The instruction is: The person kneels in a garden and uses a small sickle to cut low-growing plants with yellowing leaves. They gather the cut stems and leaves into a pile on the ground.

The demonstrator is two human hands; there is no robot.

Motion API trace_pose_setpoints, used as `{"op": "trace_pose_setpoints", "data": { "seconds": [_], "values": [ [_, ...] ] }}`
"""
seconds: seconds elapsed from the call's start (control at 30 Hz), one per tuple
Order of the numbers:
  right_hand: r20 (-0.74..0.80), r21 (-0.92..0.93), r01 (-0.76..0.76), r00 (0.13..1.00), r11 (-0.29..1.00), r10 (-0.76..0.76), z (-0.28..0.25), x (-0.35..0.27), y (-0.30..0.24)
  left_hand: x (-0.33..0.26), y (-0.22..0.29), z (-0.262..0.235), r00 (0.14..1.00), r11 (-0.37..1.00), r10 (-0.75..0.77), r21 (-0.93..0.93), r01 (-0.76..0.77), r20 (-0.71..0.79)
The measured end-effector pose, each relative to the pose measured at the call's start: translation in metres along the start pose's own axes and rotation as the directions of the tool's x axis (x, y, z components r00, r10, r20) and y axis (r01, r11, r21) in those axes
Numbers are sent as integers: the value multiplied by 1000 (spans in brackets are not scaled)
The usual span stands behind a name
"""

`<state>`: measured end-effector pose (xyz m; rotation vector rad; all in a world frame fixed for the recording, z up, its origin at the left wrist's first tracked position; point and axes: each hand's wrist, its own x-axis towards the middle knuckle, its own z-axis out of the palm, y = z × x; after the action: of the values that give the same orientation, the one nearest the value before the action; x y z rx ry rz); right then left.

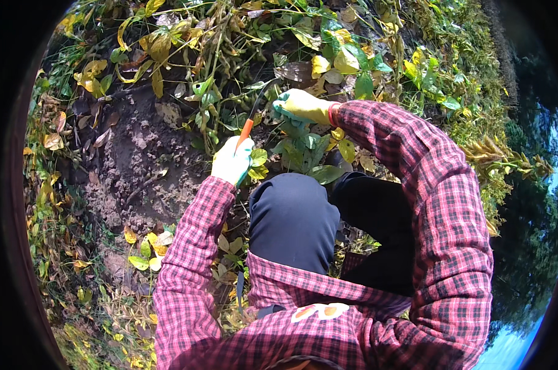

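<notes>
Sunlit field [454, 98], sickle [247, 127] in the left hand [232, 159]

Yellowing and green plants crowd most of the ground, thickest along the top and the right. Dark trees [529, 259] stand beyond the field's right edge, with bits of blue sky [510, 353] showing at the far rim. A red-and-black plaid shirt [448, 222] fills much of the lower part, its long sleeves reaching up from both sides. Dark trousers [293, 219] cover the bent knees, near the middle. To the left lies a patch of bare, clumpy brown soil [146, 151].

Pod-bearing stems [222, 52] rise above the hands, and a cluster of broad green leaves [306, 153] sits just below the right hand [300, 107]. Both hands wear pale gloves, the right one yellow over the back with greenish fingers. Its fingers are curled together beside the stems; whether they are clamped on one cannot be told. The left hand is closed around the sickle's orange handle. From there the thin, dark, curved blade [258, 101] slants up and to the right, between the two hands, with its tip near the right fingers.

Yellow fallen leaves [140, 262] lie below the soil patch. A narrow red band [333, 113] circles the right wrist.
</notes>
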<state>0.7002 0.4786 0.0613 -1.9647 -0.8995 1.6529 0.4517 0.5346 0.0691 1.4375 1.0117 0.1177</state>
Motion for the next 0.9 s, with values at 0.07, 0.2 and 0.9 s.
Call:
{"op": "trace_pose_setpoints", "data": {
  "seconds": [0.07,0.2,0.9],
  "values": [
    [-145,-525,101,968,845,-205,-23,-2,2,-7,5,-8,984,986,-162,-28,164,69],
    [-137,-598,218,920,771,-366,-44,-10,19,-51,-1,-16,957,952,-247,-144,269,154],
    [311,-905,393,871,161,-380,15,9,-7,3,-20,-21,900,957,217,264,-120,-378]
  ]
}}
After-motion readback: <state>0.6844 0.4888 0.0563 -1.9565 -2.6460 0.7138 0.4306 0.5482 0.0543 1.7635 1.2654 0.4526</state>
